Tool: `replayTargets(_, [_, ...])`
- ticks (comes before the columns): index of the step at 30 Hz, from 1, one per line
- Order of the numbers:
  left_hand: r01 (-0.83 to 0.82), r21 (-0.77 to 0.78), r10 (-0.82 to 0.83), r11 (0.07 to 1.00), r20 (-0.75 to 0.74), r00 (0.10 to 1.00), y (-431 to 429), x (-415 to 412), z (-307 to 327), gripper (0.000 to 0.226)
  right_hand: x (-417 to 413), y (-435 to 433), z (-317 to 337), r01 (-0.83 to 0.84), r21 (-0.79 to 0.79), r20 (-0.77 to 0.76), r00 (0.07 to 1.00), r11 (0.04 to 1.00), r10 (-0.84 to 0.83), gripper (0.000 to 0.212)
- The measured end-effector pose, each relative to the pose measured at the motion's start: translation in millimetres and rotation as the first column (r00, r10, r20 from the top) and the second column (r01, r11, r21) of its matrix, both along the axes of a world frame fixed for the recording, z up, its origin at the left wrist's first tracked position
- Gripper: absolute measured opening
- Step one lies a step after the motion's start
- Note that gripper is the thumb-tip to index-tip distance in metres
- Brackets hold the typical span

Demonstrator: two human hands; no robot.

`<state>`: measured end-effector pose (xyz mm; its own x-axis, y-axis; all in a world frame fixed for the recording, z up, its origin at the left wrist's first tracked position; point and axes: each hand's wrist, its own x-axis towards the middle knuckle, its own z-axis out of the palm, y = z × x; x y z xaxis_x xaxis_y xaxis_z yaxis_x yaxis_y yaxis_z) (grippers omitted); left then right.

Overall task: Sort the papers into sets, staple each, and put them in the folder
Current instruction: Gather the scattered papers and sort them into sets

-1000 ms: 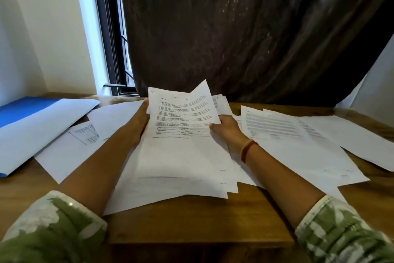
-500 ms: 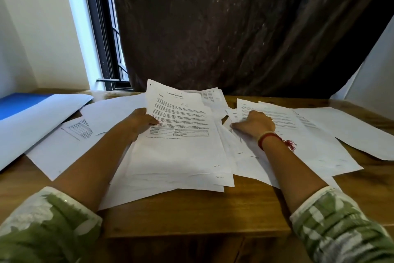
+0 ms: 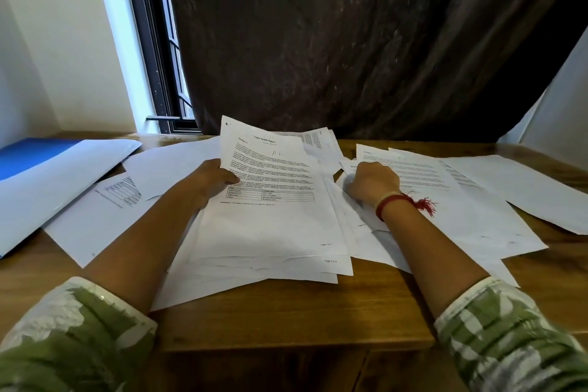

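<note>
My left hand [image 3: 210, 181] grips the left edge of a stack of white printed sheets [image 3: 270, 223], thumb on the front page. It tilts the stack's far end up off the brown wooden bench [image 3: 286, 321], while the near end rests fanned out on the wood. My right hand [image 3: 372, 183] sits knuckles-up on the loose white printed pages [image 3: 461, 201] just beside the stack, fingers curled under. I cannot tell whether they pinch a page or only press on it. The flat blue card folder [image 3: 28, 159] lies well apart at the far left of the bench, partly under a large white sheet, and I see no stapler. I judge the sorting far from done. My stack is uneven, its lower pages jutting at different angles, so a one-sided grip could let them slide out and mix with the spread ones. Curled fingers dragging on thin paper could also crease it, or pull two pages at once and put a wrong page in a set
</note>
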<state>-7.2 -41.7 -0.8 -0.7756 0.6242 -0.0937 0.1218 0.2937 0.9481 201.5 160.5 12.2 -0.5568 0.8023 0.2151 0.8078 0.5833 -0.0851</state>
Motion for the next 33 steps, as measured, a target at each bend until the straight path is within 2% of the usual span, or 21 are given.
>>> replayTargets(5, [-0.007, -0.008, 0.007, 1.000, -0.016, 1.000, 4, 1, -1, 0.035, -7, -6, -6, -0.031, 0.075, 0.014, 0.999, 0.997, 0.030, 0.028])
replayTargets(11, [0.002, -0.006, -0.002, 1.000, 0.009, 1.000, 0, 1, -1, 0.037, -13, -17, -10, -0.089, 0.225, 0.033, 0.996, 0.970, 0.083, 0.034])
replayTargets(20, [0.021, 0.002, -0.021, 1.000, 0.016, 1.000, -3, -1, -1, 0.039, -7, -12, 2, -0.098, 0.131, -0.130, 0.985, 0.986, 0.115, 0.050])
replayTargets(23, [0.010, -0.001, -0.010, 1.000, 0.006, 1.000, -2, 2, 0, 0.038, 1, -5, 16, -0.030, 0.061, -0.216, 0.976, 0.998, 0.042, 0.037])
replayTargets(25, [0.000, -0.014, -0.001, 1.000, -0.022, 1.000, 0, 1, -2, 0.037, 4, -10, 29, -0.013, 0.110, -0.214, 0.976, 0.994, 0.036, 0.027])
replayTargets(27, [0.005, -0.022, -0.006, 1.000, -0.032, 0.999, 2, 1, -2, 0.036, 2, -28, 43, -0.058, 0.287, -0.150, 0.983, 0.956, 0.105, 0.021])
replayTargets(29, [-0.002, -0.016, 0.001, 1.000, -0.022, 1.000, 4, 0, -3, 0.035, -8, -57, 55, -0.177, 0.408, -0.108, 0.965, 0.896, 0.240, 0.021])
replayTargets(33, [-0.027, 0.005, 0.027, 1.000, 0.006, 1.000, 4, -2, -3, 0.035, -44, -115, 60, -0.459, 0.300, 0.009, 0.878, 0.836, 0.479, 0.029])
